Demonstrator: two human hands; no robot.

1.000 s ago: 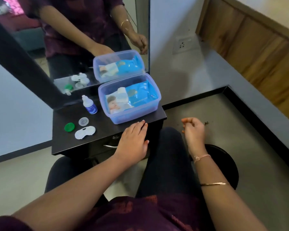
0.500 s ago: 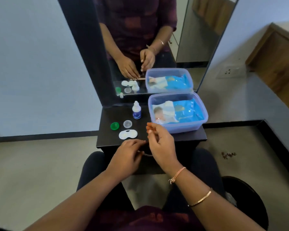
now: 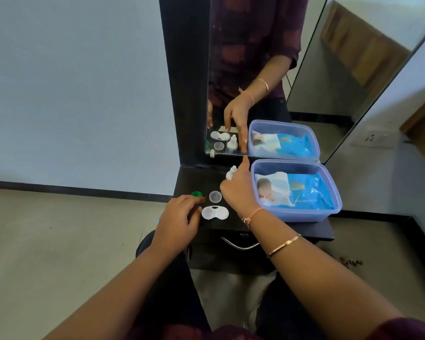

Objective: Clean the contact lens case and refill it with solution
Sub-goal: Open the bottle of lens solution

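The white contact lens case point(image 3: 215, 213) lies open on the small black table point(image 3: 325, 233), its two wells uncovered. Behind it sit a clear cap point(image 3: 215, 196) and a green cap point(image 3: 196, 193). My left hand point(image 3: 178, 218) rests at the table's front left edge, fingers loosely curled, tips beside the green cap, holding nothing. My right hand point(image 3: 238, 190) reaches over the table to the white solution bottle point(image 3: 232, 171), index finger stretched out past it. The hand hides the bottle's body; the mirror shows the fingers straight beside the bottle.
A clear blue plastic box point(image 3: 329, 213) holding a blue pack of wipes point(image 3: 304, 192) fills the table's right half. A tall mirror point(image 3: 255, 69) stands at the table's back edge. A metal drawer handle point(image 3: 241, 245) sits below the tabletop, between my knees.
My right hand moved forward from the table's front edge to the solution bottle. My left hand shifted left and up, toward the green cap. The camera tilted further left.
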